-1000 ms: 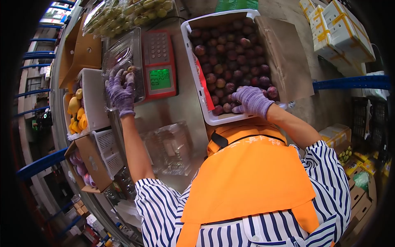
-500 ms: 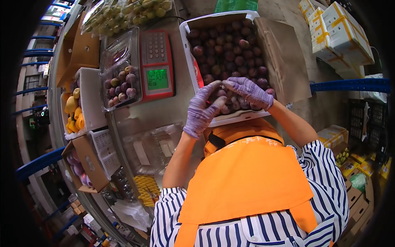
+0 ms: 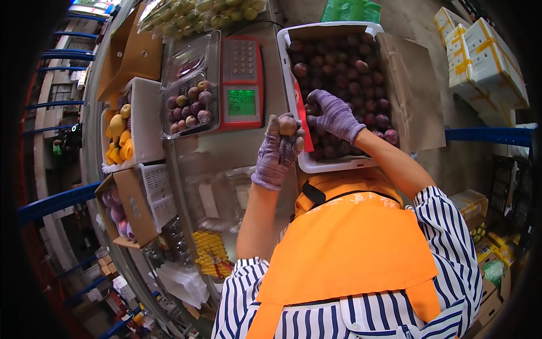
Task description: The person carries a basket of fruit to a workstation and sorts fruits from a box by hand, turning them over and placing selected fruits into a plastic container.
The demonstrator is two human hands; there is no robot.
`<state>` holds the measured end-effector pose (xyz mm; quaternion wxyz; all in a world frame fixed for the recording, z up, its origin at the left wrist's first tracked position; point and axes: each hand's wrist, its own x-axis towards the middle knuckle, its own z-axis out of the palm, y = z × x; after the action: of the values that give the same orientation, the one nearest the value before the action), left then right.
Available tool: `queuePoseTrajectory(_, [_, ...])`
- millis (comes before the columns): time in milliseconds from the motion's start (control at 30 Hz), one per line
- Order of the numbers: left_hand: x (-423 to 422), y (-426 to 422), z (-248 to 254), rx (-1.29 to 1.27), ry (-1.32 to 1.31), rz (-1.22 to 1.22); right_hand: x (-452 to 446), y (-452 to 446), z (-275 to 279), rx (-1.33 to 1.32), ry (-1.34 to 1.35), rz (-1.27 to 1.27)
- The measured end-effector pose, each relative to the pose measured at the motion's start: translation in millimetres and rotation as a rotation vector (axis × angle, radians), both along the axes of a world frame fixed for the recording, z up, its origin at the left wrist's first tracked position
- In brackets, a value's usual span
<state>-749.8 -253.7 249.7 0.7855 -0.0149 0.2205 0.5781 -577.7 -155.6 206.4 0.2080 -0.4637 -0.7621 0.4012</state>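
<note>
My left hand (image 3: pixel 276 155), in a purple knit glove, holds a plum (image 3: pixel 287 125) at its fingertips, just left of the white crate (image 3: pixel 339 164). Over the crate's left part is my right hand (image 3: pixel 336 116), gloved alike, its thumb and fingers closing on a dark plum that is partly hidden. Dark red plums (image 3: pixel 361 85) fill the crate. To the left, an open clear clamshell box (image 3: pixel 164 96) holds several plums and rests on the red scale (image 3: pixel 243 85), whose green display is lit.
Clear empty clamshells (image 3: pixel 217 198) lie on the metal table near my left forearm. Packed green fruit (image 3: pixel 197 17) is at the top left. Boxes of yellow fruit (image 3: pixel 118 133) and net-wrapped fruit (image 3: pixel 117 214) line the left side. White foam boxes (image 3: pixel 485 62) stand at the right.
My left hand went from the scale to the crate, then back slightly left with a plum. My right hand has moved to the crate's left side. The view has shifted a little.
</note>
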Motion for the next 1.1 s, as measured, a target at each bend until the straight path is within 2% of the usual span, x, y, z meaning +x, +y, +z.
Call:
queuePoseTrajectory(33, [2.4,0.2,-3.9,0.068,-0.016,-0.014,9.1,-1.3,4.0,-0.191,0.236,-0.062])
queuePoseTrajectory(67, [5.1,0.2,-2.4,0.043,0.098,-0.078,16.9,-0.9,9.4,-0.224,0.271,-0.105])
queuePoseTrajectory(133, [11.6,0.6,11.1,-0.008,0.331,-0.201,31.6,-1.7,25.3,-0.615,0.601,-0.165])
queuePoseTrajectory(167, [20.1,2.5,5.9,-0.067,0.268,-0.229,37.9,-4.4,34.1,-0.596,0.644,-0.081])
queuePoseTrajectory(233, [30.3,6.1,11.7,-0.017,0.181,-0.341,47.4,-10.8,53.9,-0.557,0.729,0.088])
queuePoseTrajectory(267, [34.4,7.3,13.1,0.007,0.137,-0.397,50.6,-11.9,66.9,-0.476,0.686,0.138])
queuePoseTrajectory(367, [41.3,6.7,-7.2,0.042,0.229,-0.345,59.0,2.7,59.5,-0.479,0.733,-0.046])
queuePoseTrajectory(400, [42.9,7.1,-10.5,0.079,0.272,-0.317,60.2,12.4,29.9,-0.416,0.744,-0.128])
queuePoseTrajectory(467, [44.1,5.2,-11.4,0.079,0.384,-0.304,60.2,21.6,17.6,-0.218,0.184,-0.181])
queuePoseTrajectory(533, [48.6,3.3,-9.4,0.057,0.576,-0.284,45.8,25.5,-3.2,0.161,-0.076,-0.088])
queuePoseTrajectory(567, [51.2,1.8,-9.9,0.100,0.652,-0.269,36.2,26.4,-9.2,0.173,-0.229,-0.091])
queuePoseTrajectory(600, [54.5,0.7,-11.0,0.144,0.727,-0.255,26.2,24.4,-13.7,0.329,-0.337,-0.100])
queuePoseTrajectory(667, [59.6,-2.0,-10.7,0.170,0.813,-0.234,14.2,28.9,-19.6,0.346,-0.433,-0.078])
queuePoseTrajectory(767, [63.9,-5.0,-10.0,0.149,0.839,-0.201,22.0,31.8,-4.4,0.032,-0.207,-0.106])
queuePoseTrajectory(867, [63.9,-4.0,-5.3,0.116,0.755,-0.197,45.8,30.0,-8.9,-0.361,0.444,-0.088])
queuePoseTrajectory(967, [58.3,3.6,-0.7,0.058,0.652,-0.260,60.2,14.9,31.2,-0.539,0.703,-0.004])
queuePoseTrajectory(1067, [56.2,13.9,7.8,0.042,0.413,-0.349,63.0,0.3,58.6,-0.703,0.784,0.146])
queuePoseTrajectory(1100, [47.7,6.6,-20.4,0.080,0.306,-0.329,59.9,2.1,66.0,-0.642,0.704,0.259])
